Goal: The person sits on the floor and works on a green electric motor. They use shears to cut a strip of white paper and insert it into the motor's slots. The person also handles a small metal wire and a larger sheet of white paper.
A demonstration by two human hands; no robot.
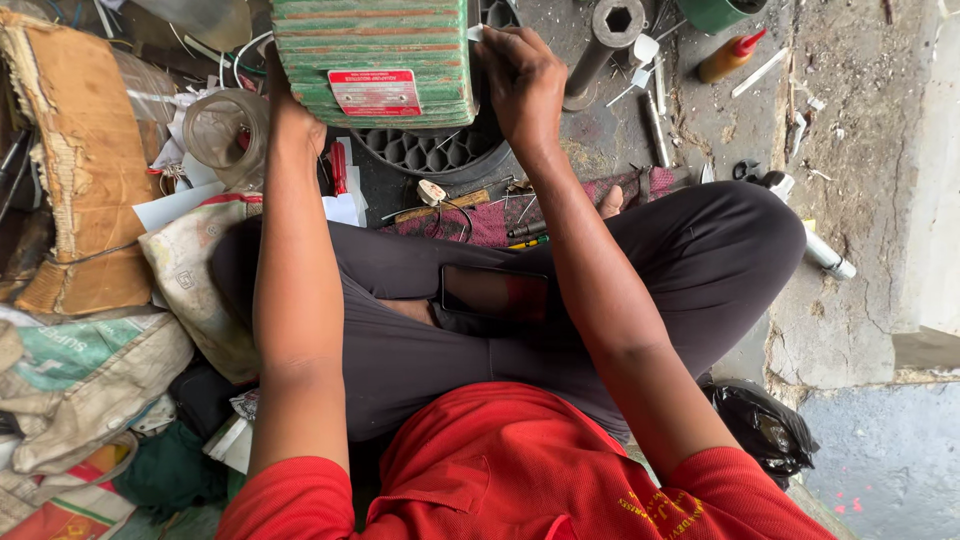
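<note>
green ribbed metal fills the top of the view: a finned motor housing (375, 50) with a red-and-white label plate facing the camera, standing on the concrete floor (860, 200) just beyond the person's crossed legs. it sits on or against a round black grille (430, 150) whose honeycomb openings show below it. a torn cardboard box (70, 170) and crumpled sacks lie to the left, well apart from the work.

the left hand (290, 110) goes behind the housing's left edge; only wrist and heel of the palm show, so i cannot tell how its fingers sit, though it looks braced against the side. the right hand (522, 75) presses on the housing's upper right corner, fingers curled over the edge near a small white scrap; whether it pinches anything there is hidden.

as a judgement, the step in hand is steadying or turning the housing between both palms, perhaps to seat it or get at a fastening. the next move would call for a firm two-sided hold, since the piece looks heavy and the ribs give little to grasp.

a dark phone (495, 293) rests on the lap. smaller things lie near: a large socket (610, 30), a red-capped squeeze bottle (730, 57), a red-handled screwdriver (340, 165).
</note>
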